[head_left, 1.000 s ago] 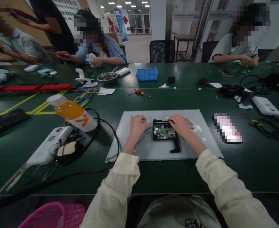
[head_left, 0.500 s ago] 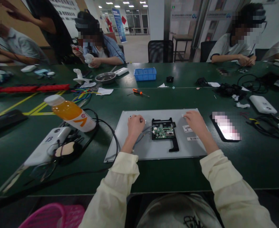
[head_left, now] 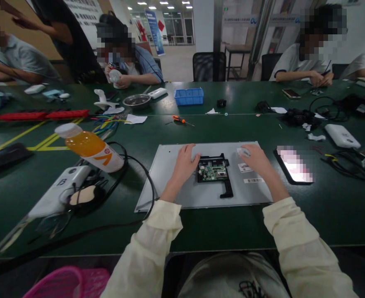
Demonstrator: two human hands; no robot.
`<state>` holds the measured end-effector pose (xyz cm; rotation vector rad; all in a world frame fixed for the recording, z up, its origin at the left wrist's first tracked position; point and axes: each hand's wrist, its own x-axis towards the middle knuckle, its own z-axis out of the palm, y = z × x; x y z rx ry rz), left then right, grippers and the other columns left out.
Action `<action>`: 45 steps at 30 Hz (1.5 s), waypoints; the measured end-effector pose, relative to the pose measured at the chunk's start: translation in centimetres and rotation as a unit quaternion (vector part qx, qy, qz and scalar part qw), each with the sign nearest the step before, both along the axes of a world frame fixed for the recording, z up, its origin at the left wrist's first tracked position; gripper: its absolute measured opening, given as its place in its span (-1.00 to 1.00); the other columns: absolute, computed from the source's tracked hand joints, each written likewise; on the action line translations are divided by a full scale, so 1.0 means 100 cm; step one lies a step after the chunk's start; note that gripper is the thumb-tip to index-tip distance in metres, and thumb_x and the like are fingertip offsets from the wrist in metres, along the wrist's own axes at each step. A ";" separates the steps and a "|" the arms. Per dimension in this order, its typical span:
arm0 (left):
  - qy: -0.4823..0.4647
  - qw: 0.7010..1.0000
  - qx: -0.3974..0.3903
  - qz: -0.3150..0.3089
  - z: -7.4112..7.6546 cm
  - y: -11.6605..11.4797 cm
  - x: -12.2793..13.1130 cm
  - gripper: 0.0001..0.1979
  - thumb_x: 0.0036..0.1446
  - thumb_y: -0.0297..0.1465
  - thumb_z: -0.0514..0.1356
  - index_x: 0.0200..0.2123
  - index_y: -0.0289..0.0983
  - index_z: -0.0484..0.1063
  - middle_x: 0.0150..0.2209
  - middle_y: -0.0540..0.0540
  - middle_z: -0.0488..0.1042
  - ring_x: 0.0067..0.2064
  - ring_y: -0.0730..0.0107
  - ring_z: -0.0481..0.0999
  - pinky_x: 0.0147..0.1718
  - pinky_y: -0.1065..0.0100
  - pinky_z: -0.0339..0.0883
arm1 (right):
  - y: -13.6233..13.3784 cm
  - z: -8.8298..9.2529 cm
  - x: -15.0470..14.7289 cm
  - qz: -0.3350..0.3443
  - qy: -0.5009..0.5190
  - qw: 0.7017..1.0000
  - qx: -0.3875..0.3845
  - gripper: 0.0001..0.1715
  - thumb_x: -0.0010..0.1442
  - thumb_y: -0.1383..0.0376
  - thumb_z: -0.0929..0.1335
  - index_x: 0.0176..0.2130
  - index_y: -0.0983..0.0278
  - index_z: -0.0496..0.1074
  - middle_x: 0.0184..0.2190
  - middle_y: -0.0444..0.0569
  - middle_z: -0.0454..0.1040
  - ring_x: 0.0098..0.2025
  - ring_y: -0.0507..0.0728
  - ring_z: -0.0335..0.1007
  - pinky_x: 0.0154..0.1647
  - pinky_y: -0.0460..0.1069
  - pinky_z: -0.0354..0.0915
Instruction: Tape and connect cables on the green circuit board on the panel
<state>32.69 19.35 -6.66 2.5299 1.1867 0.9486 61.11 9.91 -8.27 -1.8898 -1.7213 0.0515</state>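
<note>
A flat grey metal panel (head_left: 170,174) lies on the green table in front of me. On its middle sits a black plastic bracket (head_left: 227,188) framing a green circuit board (head_left: 212,171). My left hand (head_left: 184,165) is over the panel at the bracket's left edge, thumb and fingers apart, with nothing seen in it. It hides part of the thin grey cables there. Above the panel's right part, my right hand (head_left: 257,159) has a small whitish piece (head_left: 243,152) between thumb and fingers; its exact kind is unclear. White labels (head_left: 253,181) are stuck below that hand.
Left of the panel are an orange drink bottle (head_left: 92,149), a white power bank (head_left: 61,190) and a black cable (head_left: 147,176). A phone (head_left: 294,165) lies to the right. Farther back are an orange screwdriver (head_left: 179,119) and a blue basket (head_left: 188,97). Other people sit across.
My left hand has moved right towards the bracket, and its curled fingers have opened. My right hand stays near the same spot; more of the whitish piece shows.
</note>
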 end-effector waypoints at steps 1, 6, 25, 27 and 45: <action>0.001 1.000 -0.003 -0.021 0.000 -0.003 0.003 -0.62 0.26 -0.28 0.03 0.10 -0.30 0.22 0.09 -0.23 0.33 0.16 0.21 0.27 0.18 0.15 0.15 | 0.000 -0.001 -0.002 0.000 -0.002 1.000 -0.009 -0.53 0.14 0.29 0.31 0.05 0.36 0.40 -0.01 0.17 0.44 0.03 0.23 0.35 0.10 0.11 0.23; 0.050 0.995 -0.034 -0.081 0.001 -0.014 0.009 -0.54 0.26 -0.24 0.03 0.18 -0.27 0.15 0.18 -0.24 0.24 0.22 0.20 0.22 0.21 0.14 0.11 | -0.003 0.001 -0.006 -0.050 -0.027 0.997 -0.053 -0.55 0.14 0.34 0.29 0.04 0.30 0.41 -0.15 0.11 0.48 -0.11 0.22 0.41 -0.08 0.07 0.31; 0.087 0.989 -0.055 -0.103 -0.001 -0.013 0.006 -0.59 0.25 -0.35 0.04 0.15 -0.26 0.20 0.14 -0.21 0.26 0.15 0.21 0.31 0.14 0.19 0.20 | -0.008 0.000 0.008 -0.165 -0.058 0.984 -0.036 -0.61 0.17 0.26 0.29 -0.03 0.32 0.47 -0.10 0.21 0.45 -0.10 0.27 0.38 -0.14 0.10 0.29; 0.087 0.989 -0.057 -0.101 -0.001 -0.013 0.006 -0.59 0.25 -0.34 0.04 0.15 -0.26 0.20 0.14 -0.21 0.26 0.15 0.21 0.32 0.14 0.19 0.21 | -0.006 0.001 0.005 -0.147 -0.085 0.985 -0.008 -0.60 0.17 0.25 0.29 -0.02 0.34 0.46 -0.05 0.23 0.42 -0.02 0.32 0.31 -0.07 0.13 0.27; 0.083 0.987 -0.089 -0.104 0.004 -0.015 0.007 -0.63 0.25 -0.32 0.04 0.11 -0.23 0.25 0.12 -0.16 0.29 0.11 0.22 0.35 0.11 0.20 0.24 | 0.005 0.004 -0.015 -0.023 -0.127 0.992 0.007 -0.67 0.28 0.40 0.18 -0.18 0.31 0.50 -0.18 0.10 0.55 -0.09 0.20 0.42 0.14 0.16 0.08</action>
